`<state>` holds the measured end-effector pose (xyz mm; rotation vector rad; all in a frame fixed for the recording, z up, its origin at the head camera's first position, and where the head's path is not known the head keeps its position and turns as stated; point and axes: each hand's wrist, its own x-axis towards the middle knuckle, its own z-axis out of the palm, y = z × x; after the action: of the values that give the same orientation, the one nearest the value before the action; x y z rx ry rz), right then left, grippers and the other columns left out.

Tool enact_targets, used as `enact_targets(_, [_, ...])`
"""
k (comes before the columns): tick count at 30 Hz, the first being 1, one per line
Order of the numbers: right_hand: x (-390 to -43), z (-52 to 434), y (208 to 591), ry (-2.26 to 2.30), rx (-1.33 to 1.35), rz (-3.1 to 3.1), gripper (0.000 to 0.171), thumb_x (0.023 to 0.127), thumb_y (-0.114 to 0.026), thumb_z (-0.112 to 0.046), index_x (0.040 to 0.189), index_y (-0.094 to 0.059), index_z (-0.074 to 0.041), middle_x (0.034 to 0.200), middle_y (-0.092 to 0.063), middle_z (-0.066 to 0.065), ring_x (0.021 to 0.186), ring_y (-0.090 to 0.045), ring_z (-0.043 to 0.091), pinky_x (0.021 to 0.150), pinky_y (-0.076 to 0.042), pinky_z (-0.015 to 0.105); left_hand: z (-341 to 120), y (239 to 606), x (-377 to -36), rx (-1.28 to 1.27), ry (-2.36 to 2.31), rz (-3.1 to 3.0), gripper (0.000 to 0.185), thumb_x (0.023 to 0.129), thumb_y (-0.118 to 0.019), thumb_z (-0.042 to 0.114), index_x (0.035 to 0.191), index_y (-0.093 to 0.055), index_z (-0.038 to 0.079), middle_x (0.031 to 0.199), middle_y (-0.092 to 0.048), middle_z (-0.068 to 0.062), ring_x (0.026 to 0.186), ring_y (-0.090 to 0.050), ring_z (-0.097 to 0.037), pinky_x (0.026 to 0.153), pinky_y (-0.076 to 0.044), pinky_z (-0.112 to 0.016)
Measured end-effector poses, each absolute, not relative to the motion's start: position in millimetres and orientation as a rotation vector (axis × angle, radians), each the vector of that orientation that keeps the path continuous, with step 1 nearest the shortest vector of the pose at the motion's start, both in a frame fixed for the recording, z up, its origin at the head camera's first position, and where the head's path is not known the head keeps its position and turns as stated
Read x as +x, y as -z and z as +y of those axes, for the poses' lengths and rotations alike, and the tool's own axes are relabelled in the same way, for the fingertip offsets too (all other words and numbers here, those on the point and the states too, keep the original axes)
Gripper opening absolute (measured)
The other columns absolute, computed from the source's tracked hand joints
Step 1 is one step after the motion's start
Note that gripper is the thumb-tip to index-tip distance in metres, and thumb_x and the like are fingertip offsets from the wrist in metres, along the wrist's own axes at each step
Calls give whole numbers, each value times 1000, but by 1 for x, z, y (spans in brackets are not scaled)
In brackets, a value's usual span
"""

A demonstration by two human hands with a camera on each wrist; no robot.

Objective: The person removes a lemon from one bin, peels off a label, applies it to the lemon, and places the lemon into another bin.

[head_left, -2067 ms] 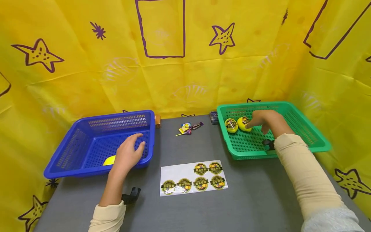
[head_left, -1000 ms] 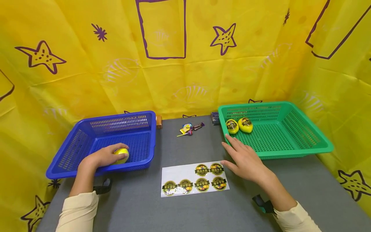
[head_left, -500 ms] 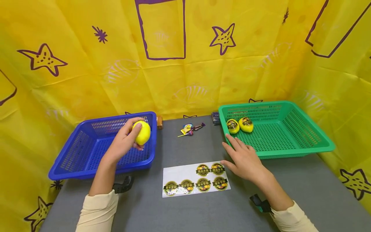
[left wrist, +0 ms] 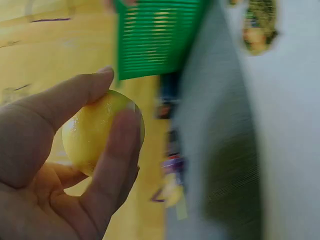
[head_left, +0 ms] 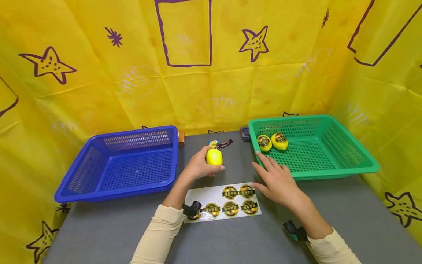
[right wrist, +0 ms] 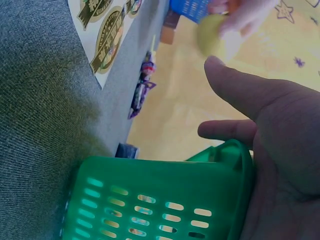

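My left hand [head_left: 200, 165] grips a plain yellow lemon [head_left: 214, 157] above the middle of the table; thumb and fingers wrap it in the left wrist view. My right hand [head_left: 278, 180], fingers loosely spread, rests at the near left corner of the green basket [head_left: 343, 172] and holds nothing. Between the hands lies a white sheet of round fruit stickers [head_left: 204, 194], its left part partly covered by my left wrist strap. In the green basket sit two lemons, a left one [head_left: 264, 143] and a right one [head_left: 279, 141], each bearing a sticker.
A blue basket [head_left: 115, 200] stands on the left. Wrapped sweets [head_left: 225, 143] lie behind my left hand. An orange-brown box [head_left: 181, 138] is beside the blue basket, and a dark box [head_left: 245, 134] beside the green one. Yellow cloth [head_left: 184, 99] encloses the table's back and sides.
My left hand has picked the lemon out of the blue basket and carried it right, over the table. My right hand has come out of the green basket to its near left corner.
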<state>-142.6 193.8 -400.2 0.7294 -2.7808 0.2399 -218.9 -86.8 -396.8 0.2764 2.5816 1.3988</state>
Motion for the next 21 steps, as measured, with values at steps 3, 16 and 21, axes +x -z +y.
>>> enact_targets(3, [-143, 193, 399, -223, 726, -2782, 66, 87, -77, -41, 138, -59, -4, 157, -35, 20, 132, -44, 49, 86, -45, 68, -74, 415, -225, 265, -1205, 2703, 87, 76, -87, 38, 146, -45, 9, 109, -59, -20, 59, -65, -21, 57, -57, -32])
enact_targets(16, [-145, 192, 403, -218, 711, -2781, 67, 87, -78, -43, 138, -60, -4, 158, -33, 19, 130, -48, 43, 87, -46, 65, -56, 434, -229, 280, -763, 2947, 85, 75, -83, 55, 141, -52, 12, 108, -59, -15, 87, -59, -32, 68, -48, -42])
enact_targets(21, [-145, 193, 404, -218, 723, -2771, 66, 86, -78, -43, 137, -60, -4, 157, -34, 19, 129, -48, 43, 86, -46, 65, -52, 433, -230, 291, -699, 2971, 87, 73, -83, 57, 141, -53, 12, 110, -60, -15, 90, -60, -32, 72, -50, -44])
